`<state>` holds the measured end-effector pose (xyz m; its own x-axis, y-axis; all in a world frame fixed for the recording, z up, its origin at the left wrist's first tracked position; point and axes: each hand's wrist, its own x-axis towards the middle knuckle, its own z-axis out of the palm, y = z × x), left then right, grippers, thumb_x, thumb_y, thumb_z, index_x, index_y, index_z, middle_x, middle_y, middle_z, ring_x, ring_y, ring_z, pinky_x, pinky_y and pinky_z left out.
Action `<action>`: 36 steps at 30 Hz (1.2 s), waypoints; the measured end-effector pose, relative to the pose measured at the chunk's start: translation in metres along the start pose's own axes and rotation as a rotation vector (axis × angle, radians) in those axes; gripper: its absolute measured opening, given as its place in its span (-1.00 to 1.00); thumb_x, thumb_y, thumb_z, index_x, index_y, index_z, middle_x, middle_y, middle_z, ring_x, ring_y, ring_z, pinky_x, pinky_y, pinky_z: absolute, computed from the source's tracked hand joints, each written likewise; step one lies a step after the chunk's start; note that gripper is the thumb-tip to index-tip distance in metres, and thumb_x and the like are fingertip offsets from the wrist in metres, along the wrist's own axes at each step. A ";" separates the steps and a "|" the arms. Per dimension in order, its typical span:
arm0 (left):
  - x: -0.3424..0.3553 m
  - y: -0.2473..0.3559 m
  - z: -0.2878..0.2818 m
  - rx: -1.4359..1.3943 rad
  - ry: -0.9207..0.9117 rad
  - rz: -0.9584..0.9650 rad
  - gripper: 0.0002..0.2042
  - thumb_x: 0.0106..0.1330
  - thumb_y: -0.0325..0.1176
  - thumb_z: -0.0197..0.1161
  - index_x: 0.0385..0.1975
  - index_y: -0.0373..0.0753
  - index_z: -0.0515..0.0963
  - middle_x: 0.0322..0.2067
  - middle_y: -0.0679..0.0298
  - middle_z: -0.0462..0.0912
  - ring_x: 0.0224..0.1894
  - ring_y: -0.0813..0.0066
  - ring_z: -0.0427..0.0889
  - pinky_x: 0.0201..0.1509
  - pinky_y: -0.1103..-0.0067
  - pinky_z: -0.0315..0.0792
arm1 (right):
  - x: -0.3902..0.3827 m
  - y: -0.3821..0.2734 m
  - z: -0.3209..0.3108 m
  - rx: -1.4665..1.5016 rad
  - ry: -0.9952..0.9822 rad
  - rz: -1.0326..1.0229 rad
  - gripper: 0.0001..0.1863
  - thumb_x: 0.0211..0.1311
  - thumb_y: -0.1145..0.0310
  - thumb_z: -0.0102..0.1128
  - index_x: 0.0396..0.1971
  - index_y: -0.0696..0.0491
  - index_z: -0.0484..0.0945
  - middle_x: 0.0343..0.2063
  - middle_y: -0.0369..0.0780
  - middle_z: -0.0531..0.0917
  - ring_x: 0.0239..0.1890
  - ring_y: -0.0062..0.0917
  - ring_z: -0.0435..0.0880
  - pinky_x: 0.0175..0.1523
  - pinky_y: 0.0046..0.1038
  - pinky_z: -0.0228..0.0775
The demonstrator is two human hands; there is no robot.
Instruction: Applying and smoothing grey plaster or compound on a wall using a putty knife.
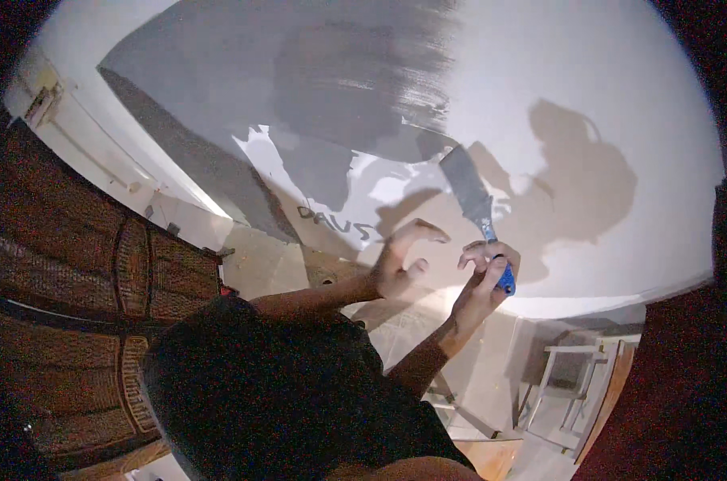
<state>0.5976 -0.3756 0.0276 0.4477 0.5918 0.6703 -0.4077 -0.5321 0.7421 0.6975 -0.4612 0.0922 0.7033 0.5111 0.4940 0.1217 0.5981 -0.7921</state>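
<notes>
My right hand (485, 280) is closed round the blue handle of a flat paintbrush (466, 186). The brush tilts up and to the left, its broad grey head near the wall; I cannot tell whether it touches. To its left is my left hand (402, 255), empty, with curved fingers and the thumb apart from them. Both hands are in front of a white wall (596, 248) partly covered with grey paint (219, 72). The paint's right edge is streaky, and bare white patches show lower down, beside some dark handwriting.
A white door or window frame (99, 136) borders the paint on the left. Dark woven panels (75, 353) stand at the lower left. A white-framed stool or chair (568, 385) is at the lower right. Shadows of my head and arms fall on the wall.
</notes>
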 end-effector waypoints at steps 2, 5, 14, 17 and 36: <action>-0.007 -0.001 -0.033 0.050 0.016 -0.087 -0.50 0.34 0.03 0.04 -0.10 -0.39 0.46 -0.17 -0.01 0.58 -0.07 0.20 0.57 0.03 0.34 0.40 | -0.003 0.006 0.011 -0.083 -0.045 -0.003 -0.74 0.44 0.23 -0.08 -0.26 0.16 0.35 -0.52 -0.15 0.52 -0.47 -0.50 0.48 -0.41 -0.51 0.33; -0.025 -0.013 -0.081 0.193 0.081 -0.097 -0.64 0.41 -0.12 0.01 -0.12 -0.35 0.45 -0.29 0.11 0.58 -0.21 0.31 0.61 -0.06 0.43 0.44 | -0.004 0.039 0.032 0.036 -0.195 -0.024 -0.74 0.37 0.24 0.05 -0.35 0.16 0.45 -0.49 -0.16 0.59 -0.47 -0.54 0.51 -0.31 -0.52 0.35; -0.042 0.040 -0.197 0.129 0.595 -0.159 -0.67 0.47 -0.13 -0.04 -0.20 -0.34 0.45 -0.38 0.25 0.54 -0.36 0.55 0.49 -0.21 0.62 0.33 | -0.012 0.085 0.219 -0.229 -0.674 -0.280 -0.95 0.22 0.51 0.12 -0.40 0.17 0.49 -0.48 -0.18 0.57 -0.44 -0.44 0.55 -0.30 -0.48 0.35; -0.046 0.053 -0.244 0.335 0.601 -0.079 -0.59 0.44 -0.02 -0.05 -0.24 -0.34 0.47 -0.34 0.25 0.53 -0.28 0.52 0.48 -0.17 0.57 0.32 | -0.026 0.094 0.283 -0.214 -0.704 -0.347 -0.92 0.17 0.48 0.21 -0.39 0.15 0.52 -0.47 -0.13 0.55 -0.42 -0.27 0.55 -0.27 -0.35 0.38; -0.094 0.005 -0.476 0.051 0.291 -0.362 -0.56 0.43 0.00 -0.06 -0.25 -0.36 0.44 -0.38 0.19 0.54 -0.35 0.41 0.52 -0.24 0.51 0.40 | -0.042 0.101 0.239 -1.003 0.177 -0.423 -0.74 0.37 0.34 -0.04 -0.48 0.18 0.46 -0.51 -0.14 0.54 -0.42 -0.37 0.53 -0.26 -0.41 0.36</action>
<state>0.1740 -0.1459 -0.0331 0.3095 0.8862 0.3449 -0.2231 -0.2849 0.9322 0.5129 -0.2744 0.0773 0.5515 0.2402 0.7988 0.8331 -0.1100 -0.5421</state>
